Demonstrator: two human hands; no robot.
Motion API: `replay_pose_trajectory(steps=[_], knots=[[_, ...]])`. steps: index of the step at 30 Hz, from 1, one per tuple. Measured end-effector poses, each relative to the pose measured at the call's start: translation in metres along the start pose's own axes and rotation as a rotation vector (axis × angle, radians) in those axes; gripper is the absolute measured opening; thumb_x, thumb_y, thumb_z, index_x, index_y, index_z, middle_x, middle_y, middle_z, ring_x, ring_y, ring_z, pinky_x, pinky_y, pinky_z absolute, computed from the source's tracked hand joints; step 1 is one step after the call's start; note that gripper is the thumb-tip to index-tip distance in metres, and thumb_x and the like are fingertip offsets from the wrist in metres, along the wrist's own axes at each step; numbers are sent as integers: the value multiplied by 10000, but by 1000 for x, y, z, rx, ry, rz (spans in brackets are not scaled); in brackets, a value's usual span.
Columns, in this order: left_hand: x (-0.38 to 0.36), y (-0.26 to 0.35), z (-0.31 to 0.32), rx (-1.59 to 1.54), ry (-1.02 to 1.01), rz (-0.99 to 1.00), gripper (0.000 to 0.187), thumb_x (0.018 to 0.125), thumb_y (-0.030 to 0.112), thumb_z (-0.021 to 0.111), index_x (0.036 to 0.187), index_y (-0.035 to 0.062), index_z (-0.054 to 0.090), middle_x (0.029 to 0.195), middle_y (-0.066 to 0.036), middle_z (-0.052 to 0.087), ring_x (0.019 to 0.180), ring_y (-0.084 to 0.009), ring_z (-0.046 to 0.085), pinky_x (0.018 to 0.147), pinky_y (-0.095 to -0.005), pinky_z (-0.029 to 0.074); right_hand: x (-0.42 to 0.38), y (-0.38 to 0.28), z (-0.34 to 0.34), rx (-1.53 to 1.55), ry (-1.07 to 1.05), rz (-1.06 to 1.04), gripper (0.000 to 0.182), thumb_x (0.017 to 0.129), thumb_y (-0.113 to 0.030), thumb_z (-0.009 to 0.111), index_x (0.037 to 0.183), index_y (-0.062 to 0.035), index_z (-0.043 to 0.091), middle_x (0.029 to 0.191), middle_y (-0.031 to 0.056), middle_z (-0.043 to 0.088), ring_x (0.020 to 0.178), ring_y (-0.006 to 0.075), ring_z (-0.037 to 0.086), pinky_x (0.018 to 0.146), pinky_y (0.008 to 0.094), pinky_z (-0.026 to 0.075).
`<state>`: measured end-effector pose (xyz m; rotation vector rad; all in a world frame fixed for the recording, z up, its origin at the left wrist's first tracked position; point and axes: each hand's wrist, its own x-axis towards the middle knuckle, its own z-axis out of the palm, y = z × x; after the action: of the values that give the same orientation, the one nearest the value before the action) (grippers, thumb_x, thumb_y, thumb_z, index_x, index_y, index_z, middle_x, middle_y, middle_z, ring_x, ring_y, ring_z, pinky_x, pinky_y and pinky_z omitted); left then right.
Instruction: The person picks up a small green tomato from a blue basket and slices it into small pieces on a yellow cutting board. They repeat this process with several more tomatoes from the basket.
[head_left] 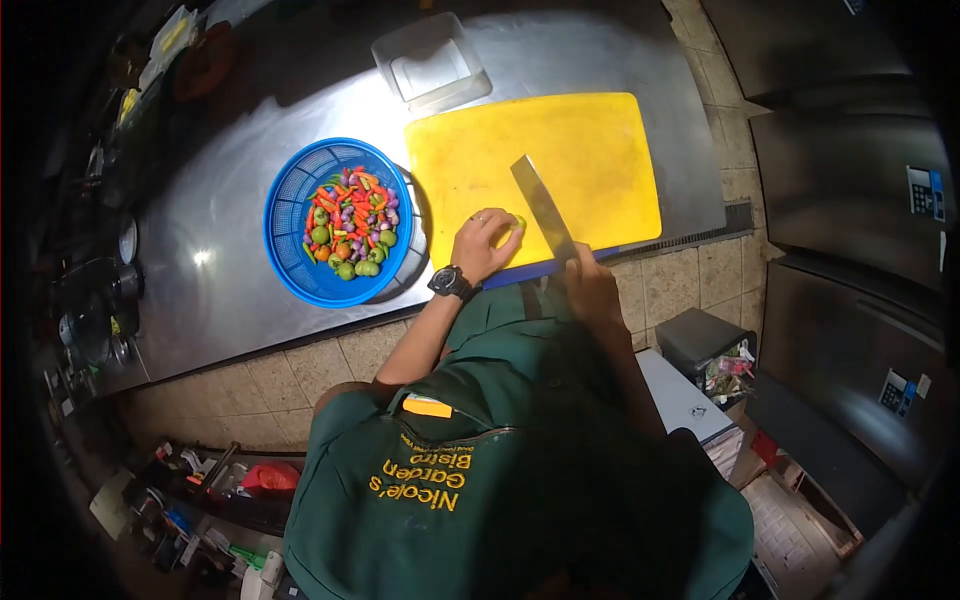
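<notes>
On the near part of a yellow cutting board (pixel 590 140), my left hand (pixel 483 245) is closed on a small green piece of fruit or vegetable (pixel 519 222), mostly covered by the fingers. My right hand (pixel 592 287) grips a kitchen knife (pixel 541 205) by its handle. The broad blade slants over the board, pointing away and to the left, a little right of the green piece and apart from it. Left of the board stands a blue basket (pixel 285 262) of red and orange chillies, small purple shallots or similar, and green tomatoes or similar round fruit.
A clear plastic container (pixel 430 65) stands behind the board on the steel table (pixel 220 215). The table's near edge runs just before my body. At right are a dark bin (pixel 700 340) with scraps and dark steel cabinets (pixel 850 170).
</notes>
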<state>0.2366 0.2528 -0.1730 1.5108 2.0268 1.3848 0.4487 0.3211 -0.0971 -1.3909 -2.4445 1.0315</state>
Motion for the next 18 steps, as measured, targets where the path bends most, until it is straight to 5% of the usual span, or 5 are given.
replay_pose_trajectory(steps=[14,18], knots=[[-8,-2,-10,36,-96,18,159,871,201,808,975,96,749,958,-69,745,919,-277,713,823,-388,573,0,-11,3,14,-120,6,303,1048,-267,483,1301,-112,548,907,268,697,873,510,664,788,613,526],[-5,-3,-11,27,-61,155,186,856,197,832,977,82,752,967,-81,751,921,-285,718,828,-391,576,1,-17,-4,4,-171,35,310,1047,-259,476,1296,-93,555,922,275,699,892,509,668,798,606,529]])
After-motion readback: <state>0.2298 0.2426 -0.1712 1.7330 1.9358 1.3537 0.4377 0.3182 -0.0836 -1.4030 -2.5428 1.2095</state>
